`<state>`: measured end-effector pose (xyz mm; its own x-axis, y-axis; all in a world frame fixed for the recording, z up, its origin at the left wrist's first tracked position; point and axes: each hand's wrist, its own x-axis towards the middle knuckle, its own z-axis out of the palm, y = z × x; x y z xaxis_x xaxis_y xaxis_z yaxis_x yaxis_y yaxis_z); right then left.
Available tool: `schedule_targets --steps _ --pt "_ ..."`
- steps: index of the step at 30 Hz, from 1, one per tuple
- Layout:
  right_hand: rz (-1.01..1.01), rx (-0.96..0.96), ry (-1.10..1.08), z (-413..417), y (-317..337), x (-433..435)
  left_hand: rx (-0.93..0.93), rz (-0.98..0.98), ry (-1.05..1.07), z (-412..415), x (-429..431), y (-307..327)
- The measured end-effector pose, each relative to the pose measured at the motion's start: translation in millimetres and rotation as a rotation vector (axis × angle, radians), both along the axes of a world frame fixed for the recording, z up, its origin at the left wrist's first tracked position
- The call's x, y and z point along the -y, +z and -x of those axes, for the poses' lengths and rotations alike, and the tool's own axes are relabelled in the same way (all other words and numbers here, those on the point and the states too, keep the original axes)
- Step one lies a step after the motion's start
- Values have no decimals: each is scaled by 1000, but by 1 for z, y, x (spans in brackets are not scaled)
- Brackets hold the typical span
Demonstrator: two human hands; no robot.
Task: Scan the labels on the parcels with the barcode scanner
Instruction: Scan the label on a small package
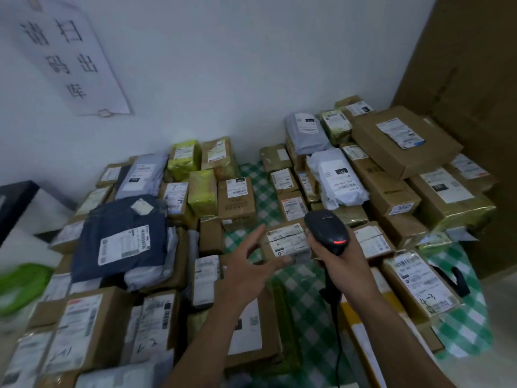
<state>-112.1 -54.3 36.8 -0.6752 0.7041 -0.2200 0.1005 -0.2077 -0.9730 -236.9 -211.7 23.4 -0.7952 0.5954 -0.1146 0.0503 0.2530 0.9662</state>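
Note:
My right hand grips a black barcode scanner with a red light on its head and a cable hanging down. The scanner hovers over a small brown box with a white label in the middle of the table. My left hand is spread open just left of that box, thumb near its front edge, holding nothing. Many labelled parcels surround it: a dark blue bag at left, a white bag behind the scanner, and a box marked 4-3 at right.
Cardboard boxes and yellow-green wrapped parcels crowd a green checked tablecloth. A large brown box tops the stack at right. A paper sign hangs on the white wall. A black holder lies at right, something green at far left.

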Motion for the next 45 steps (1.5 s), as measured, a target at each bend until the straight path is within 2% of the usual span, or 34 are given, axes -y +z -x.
schedule_targets --steps 5,8,13,20,25,40,45 --pt "-19 -31 95 13 6 10 -57 -38 -36 9 37 -2" --pt "-53 -8 87 20 12 18 -72 -74 98 15 46 1" --pt "-134 57 134 25 11 28 8 -123 312 33 49 -1" --pt "-194 178 364 37 18 36 -68 -53 425 55 48 -8" --pt "-284 240 448 45 22 40 -131 3 456 61 47 -9" --pt "-224 216 569 58 33 42 -151 108 483 75 55 -19" --pt "-178 247 536 70 23 38 -9 140 591 89 68 -34"
